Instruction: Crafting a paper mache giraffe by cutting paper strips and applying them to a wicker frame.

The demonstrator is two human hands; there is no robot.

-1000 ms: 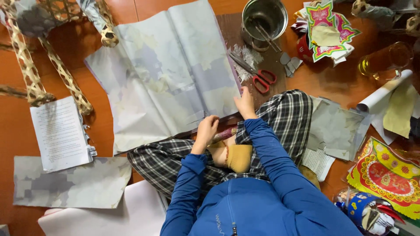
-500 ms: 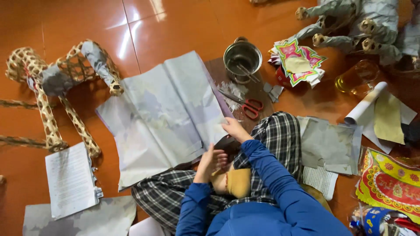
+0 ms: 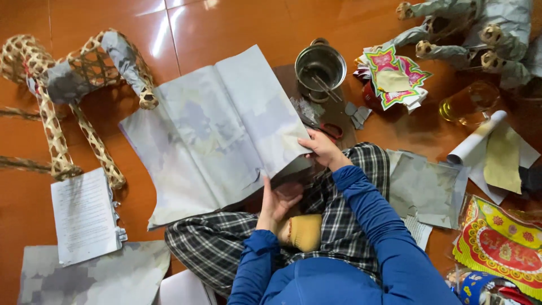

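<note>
Head view: the left hand [image 3: 275, 200] pinches the near edge of the big grey mottled paper sheet [image 3: 212, 133], grip closed on it; the right hand [image 3: 320, 148] presses its far corner, fingers clamped over the edge. The sheet sprawls creased across the glossy orange floor [image 3: 226, 22]. Thin paper like this could tear if the hands pull unevenly. Red-handled scissors [image 3: 326, 129] lie beside a steel pot [image 3: 320, 65]; a woven bamboo frame [image 3: 62, 101] stands left.

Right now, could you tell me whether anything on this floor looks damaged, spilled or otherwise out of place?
Nothing looks spilled. The woven frame at upper left is only partly papered, so bare lattice shows. The big grey sheet is creased, both hands, left and right, at its near edge. Paper scraps lie by the pot.
</note>
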